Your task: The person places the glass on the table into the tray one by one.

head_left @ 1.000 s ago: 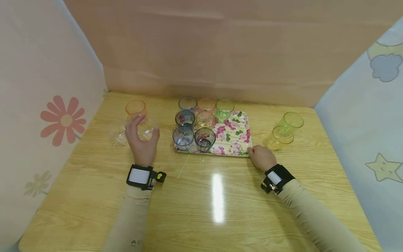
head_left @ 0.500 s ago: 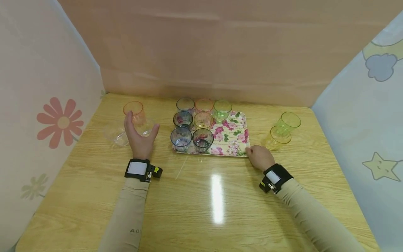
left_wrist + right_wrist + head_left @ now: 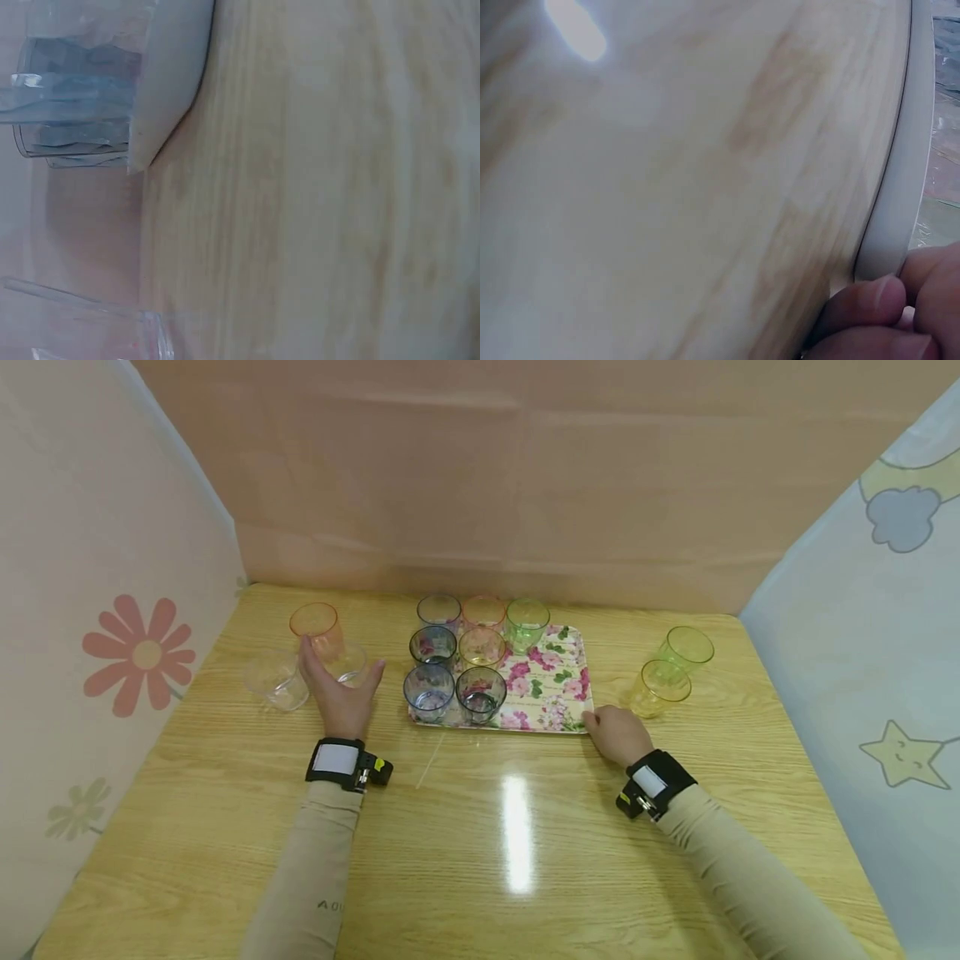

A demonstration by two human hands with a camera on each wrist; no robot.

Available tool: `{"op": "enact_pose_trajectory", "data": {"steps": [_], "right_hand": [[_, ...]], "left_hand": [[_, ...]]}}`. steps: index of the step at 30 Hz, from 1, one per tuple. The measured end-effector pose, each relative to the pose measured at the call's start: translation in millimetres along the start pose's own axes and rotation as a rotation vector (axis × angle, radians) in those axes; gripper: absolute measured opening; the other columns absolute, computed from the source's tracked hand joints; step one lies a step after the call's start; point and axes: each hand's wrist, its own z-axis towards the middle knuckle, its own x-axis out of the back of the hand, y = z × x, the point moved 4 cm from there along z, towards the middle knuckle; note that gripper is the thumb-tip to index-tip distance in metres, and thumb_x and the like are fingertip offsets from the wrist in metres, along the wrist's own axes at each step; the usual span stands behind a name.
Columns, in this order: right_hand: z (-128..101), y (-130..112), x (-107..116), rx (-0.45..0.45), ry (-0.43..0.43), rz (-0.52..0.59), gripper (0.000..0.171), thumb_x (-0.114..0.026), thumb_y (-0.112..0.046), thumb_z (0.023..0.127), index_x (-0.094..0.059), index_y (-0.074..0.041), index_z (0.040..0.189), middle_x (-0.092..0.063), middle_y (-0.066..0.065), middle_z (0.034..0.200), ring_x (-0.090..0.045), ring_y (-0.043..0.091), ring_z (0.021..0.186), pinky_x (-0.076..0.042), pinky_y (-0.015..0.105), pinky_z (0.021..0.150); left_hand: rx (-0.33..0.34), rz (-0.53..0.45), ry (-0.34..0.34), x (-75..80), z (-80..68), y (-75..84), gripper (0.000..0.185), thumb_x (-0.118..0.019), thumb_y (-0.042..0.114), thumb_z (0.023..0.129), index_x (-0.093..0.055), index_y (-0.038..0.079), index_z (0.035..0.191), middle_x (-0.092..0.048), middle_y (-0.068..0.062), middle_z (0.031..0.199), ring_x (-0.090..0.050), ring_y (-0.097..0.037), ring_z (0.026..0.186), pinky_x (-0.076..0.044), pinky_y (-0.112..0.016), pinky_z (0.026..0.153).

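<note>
In the head view my left hand [image 3: 342,700] is spread, thumb and index finger wide apart, just in front of a clear cup [image 3: 351,670]. That cup's rim also shows in the left wrist view, low at the left. Behind it stands an orange cup [image 3: 315,620], and left of the hand another clear cup [image 3: 287,690]. My right hand [image 3: 619,735] pinches the near right corner of a floral tray [image 3: 555,685]; the right wrist view shows fingers [image 3: 870,304] at the tray's pale rim. Several tinted cups, among them a dark grey cup [image 3: 482,695], stand on the tray's left part.
Right of the tray stand a yellow cup [image 3: 662,688] and a green cup [image 3: 687,647]. A peach backdrop [image 3: 480,477] closes off the wooden table [image 3: 450,860] behind, with printed panels on both sides.
The left thumb and index finger have spread wider apart beside the clear cup. My right hand keeps its hold on the tray's corner. The head view has shifted slightly.
</note>
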Motion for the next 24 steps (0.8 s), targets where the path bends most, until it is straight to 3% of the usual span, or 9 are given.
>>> {"op": "enact_pose_trajectory", "data": {"steps": [7,9,17,24], "right_hand": [[1,2,-1,0.008,-0.003,0.005,0.047,-0.043,-0.022,0.107,-0.042,-0.013,0.062,-0.035,0.002,0.056,-0.037,0.018,0.050,-0.029,0.031,0.055],[1,2,-1,0.010,-0.002,0.008,0.047,-0.043,-0.023,0.107,-0.042,-0.013,0.062,-0.035,0.002,0.056,-0.036,0.018,0.050,-0.029,0.031,0.055],[1,2,-1,0.010,0.015,-0.006,0.047,-0.044,-0.022,0.107,-0.043,-0.013,0.061,-0.036,0.002,0.056,-0.037,0.017,0.050,-0.030,0.031,0.055],[1,1,-1,-0.003,0.014,-0.016,0.046,-0.045,-0.022,0.107,-0.043,-0.012,0.062,-0.036,0.002,0.056,-0.038,0.018,0.051,-0.030,0.032,0.055]], "left_hand": [[0.125,-0.011,-0.005,1.4,1.3,-7.9,0.119,-0.087,0.012,0.081,-0.001,0.005,0.163,-0.009,-0.016,0.167,-0.011,-0.021,0.154,-0.011,-0.027,0.121],[0.157,-0.005,-0.011,1.6,1.9,-10.3,0.119,-0.086,0.011,0.082,0.001,0.005,0.163,-0.012,-0.017,0.167,-0.013,-0.022,0.153,-0.012,-0.028,0.121],[0.171,0.043,-0.042,1.8,3.7,-15.7,0.088,-0.081,0.005,0.085,-0.026,-0.005,0.153,-0.033,-0.026,0.154,-0.030,-0.033,0.146,-0.021,-0.037,0.121],[0.183,0.053,-0.059,3.9,5.0,-16.8,0.085,-0.082,0.005,0.084,-0.030,-0.004,0.150,-0.039,-0.024,0.149,-0.035,-0.033,0.142,-0.025,-0.041,0.119]]}}
